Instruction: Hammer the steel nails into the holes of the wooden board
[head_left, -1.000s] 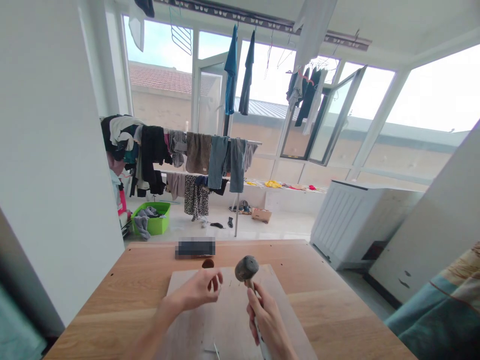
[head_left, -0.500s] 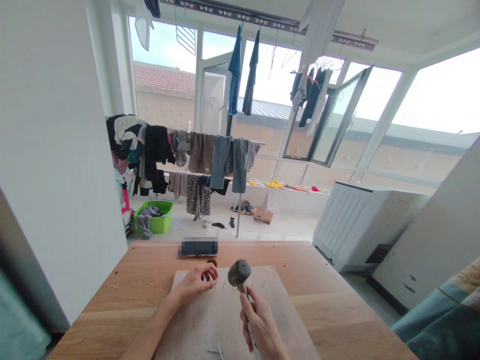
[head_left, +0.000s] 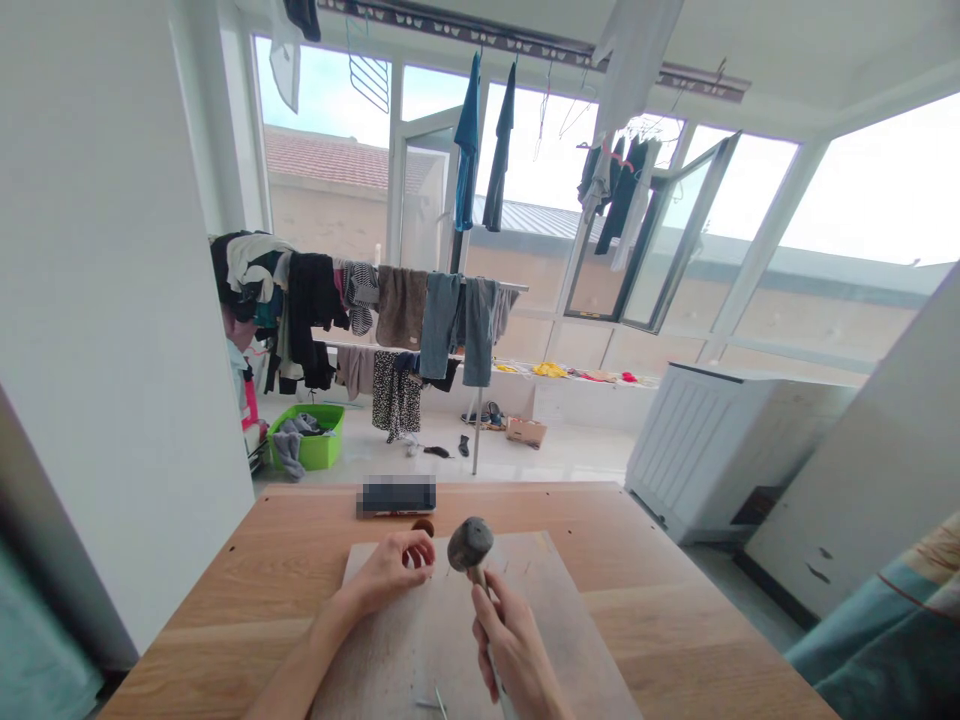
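Brown wood-grain table (head_left: 247,590), bearing one pale flat wooden board (head_left: 442,640). Right hand (head_left: 514,635): grip clamped on dark-headed, pale-handled mallet (head_left: 472,550), head above board. Left hand (head_left: 397,570): fingers curled over board (pinching or not, cannot tell). Thin upright nails (head_left: 528,567) near far edge.

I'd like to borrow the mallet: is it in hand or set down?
In hand: the mallet is held by its handle, which runs through the closed grip of the right hand.
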